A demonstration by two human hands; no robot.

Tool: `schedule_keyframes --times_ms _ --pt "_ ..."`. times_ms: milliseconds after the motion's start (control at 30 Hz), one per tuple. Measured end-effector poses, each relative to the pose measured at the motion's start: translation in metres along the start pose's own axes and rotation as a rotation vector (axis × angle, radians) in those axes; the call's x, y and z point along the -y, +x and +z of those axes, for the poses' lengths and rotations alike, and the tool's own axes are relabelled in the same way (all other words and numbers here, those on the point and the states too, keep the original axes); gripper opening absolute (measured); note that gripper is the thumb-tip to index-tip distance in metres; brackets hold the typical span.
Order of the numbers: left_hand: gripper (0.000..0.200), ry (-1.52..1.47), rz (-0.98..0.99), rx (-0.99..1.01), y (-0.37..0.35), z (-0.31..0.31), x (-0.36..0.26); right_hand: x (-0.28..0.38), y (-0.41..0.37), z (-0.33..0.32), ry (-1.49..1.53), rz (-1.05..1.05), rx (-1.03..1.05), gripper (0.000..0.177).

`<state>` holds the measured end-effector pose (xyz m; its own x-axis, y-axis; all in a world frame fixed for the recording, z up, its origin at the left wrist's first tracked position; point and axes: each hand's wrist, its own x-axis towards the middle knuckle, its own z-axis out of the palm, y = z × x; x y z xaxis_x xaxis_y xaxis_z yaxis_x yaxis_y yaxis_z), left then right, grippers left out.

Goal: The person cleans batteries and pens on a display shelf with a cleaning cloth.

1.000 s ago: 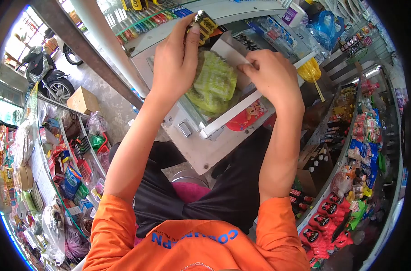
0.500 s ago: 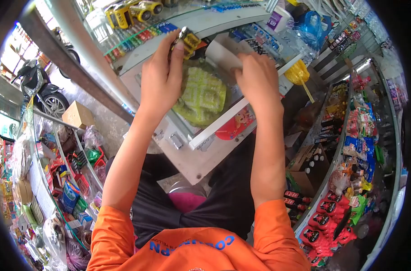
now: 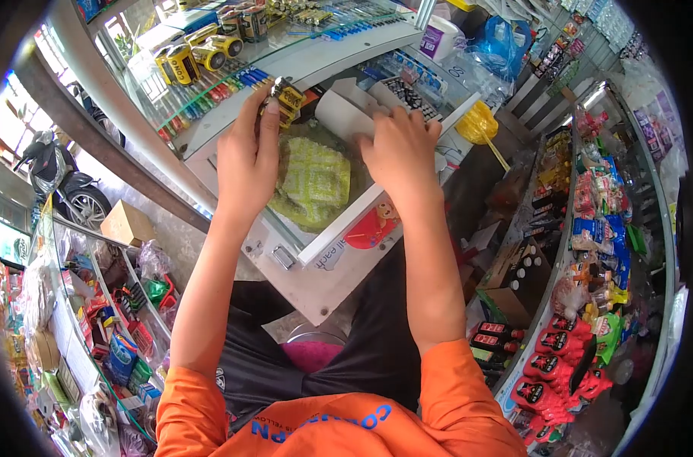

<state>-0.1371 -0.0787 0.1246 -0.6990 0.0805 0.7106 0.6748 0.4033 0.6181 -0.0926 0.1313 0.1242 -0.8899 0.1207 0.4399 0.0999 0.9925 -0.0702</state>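
Yellow battery pack (image 3: 288, 100) pointing away, left hand (image 3: 247, 156)

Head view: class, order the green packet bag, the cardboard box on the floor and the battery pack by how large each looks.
1. green packet bag
2. cardboard box, though it is farther off
3. battery pack, partly hidden by the left hand

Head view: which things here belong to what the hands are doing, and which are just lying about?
In hand: left hand, its grip on the battery pack; right hand on the white card; green packets in the display case.
Lying about: big batteries; pens; cardboard box; scooter; red bottles.
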Motion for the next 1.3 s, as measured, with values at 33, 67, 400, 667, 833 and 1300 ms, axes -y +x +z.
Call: schedule_keyframes --times_ms 33,67,400,667,833,1300 --pt "0.035 0.019 -0.029 0.016 0.000 -0.001 -0.002 -0.001 -0.001 -0.001 -0.003 -0.006 -0.022 0.046" --pt "0.035 0.037 -0.058 0.030 0.000 -0.002 -0.004 -0.001 -0.002 -0.003 -0.008 -0.014 -0.044 0.047" --pt "0.035 0.022 -0.060 0.024 0.000 -0.002 -0.003 0.017 -0.005 -0.038 0.047 0.126 0.037 0.054" --pt "0.033 -0.009 -0.085 0.059 0.001 -0.005 -0.007 -0.008 0.002 -0.011 0.263 0.128 0.106 0.048" --pt "0.033 -0.003 -0.087 0.058 0.001 -0.005 -0.008 -0.014 0.005 -0.010 0.354 0.155 0.118 0.042" --pt "0.032 -0.010 -0.063 0.039 0.001 -0.004 -0.007 -0.011 0.005 -0.009 0.204 0.168 0.055 0.039"
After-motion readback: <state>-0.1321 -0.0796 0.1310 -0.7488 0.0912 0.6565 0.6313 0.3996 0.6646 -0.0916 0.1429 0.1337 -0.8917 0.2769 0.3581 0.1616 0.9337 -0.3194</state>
